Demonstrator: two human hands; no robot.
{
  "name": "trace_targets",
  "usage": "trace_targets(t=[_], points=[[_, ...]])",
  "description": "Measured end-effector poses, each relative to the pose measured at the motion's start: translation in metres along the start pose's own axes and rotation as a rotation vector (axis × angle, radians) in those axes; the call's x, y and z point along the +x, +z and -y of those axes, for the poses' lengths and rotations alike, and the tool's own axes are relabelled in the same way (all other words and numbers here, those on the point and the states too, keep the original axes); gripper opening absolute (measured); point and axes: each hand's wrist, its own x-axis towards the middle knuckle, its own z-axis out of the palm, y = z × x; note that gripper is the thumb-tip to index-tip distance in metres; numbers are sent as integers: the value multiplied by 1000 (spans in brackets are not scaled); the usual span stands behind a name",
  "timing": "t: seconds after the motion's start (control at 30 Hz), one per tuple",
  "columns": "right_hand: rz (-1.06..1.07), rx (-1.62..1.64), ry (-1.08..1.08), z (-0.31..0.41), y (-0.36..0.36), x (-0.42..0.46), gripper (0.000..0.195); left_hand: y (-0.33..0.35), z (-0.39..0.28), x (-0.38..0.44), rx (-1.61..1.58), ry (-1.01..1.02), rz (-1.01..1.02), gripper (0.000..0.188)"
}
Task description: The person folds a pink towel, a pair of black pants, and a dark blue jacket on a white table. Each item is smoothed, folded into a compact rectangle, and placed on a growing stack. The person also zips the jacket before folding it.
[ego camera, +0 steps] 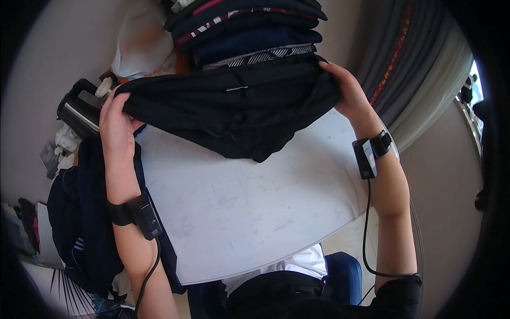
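A black cloth garment (247, 111) is stretched between my two hands over the far part of the white table (255, 207). Its lower edge sags to a rounded point, and a small pale strip shows near its upper middle. My left hand (117, 119) grips the garment's left end, thumb partly hidden behind it. At the upper right corner, my right hand (346, 91) pinches the cloth, with most fingers hidden behind it. Black devices with cables are strapped to both wrists.
A stack of folded clothes (255, 36) stands behind the garment. To the left are a black and steel electric kettle (79, 107), a white plastic bag (143, 44) and a heap of dark blue clothing (87, 207). Grey curtains (382, 52) hang at the right.
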Motion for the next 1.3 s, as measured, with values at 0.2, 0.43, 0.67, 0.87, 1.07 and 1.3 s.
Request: trace_targets(t=[0.2, 0.43, 0.67, 0.87, 1.07, 1.3], points=[[215, -12, 28, -1, 3, -6, 28, 3, -4, -1, 478, -73, 189, 33], [771, 60, -2, -17, 32, -26, 19, 74, 45, -58, 597, 338, 750, 75], [933, -85, 2, -19, 41, -42, 24, 92, 51, -76, 710, 217, 968, 54], [622, -637, -395, -14, 47, -38, 52, 72, 39, -53, 547, 332, 765, 22], [276, -1141, -719, -27, 45, -34, 54, 74, 20, -58, 457, 355, 408, 21], [193, -1247, -179, -19, 27, -14, 42, 52, -8, -38, 450, 566, 46, 27]])
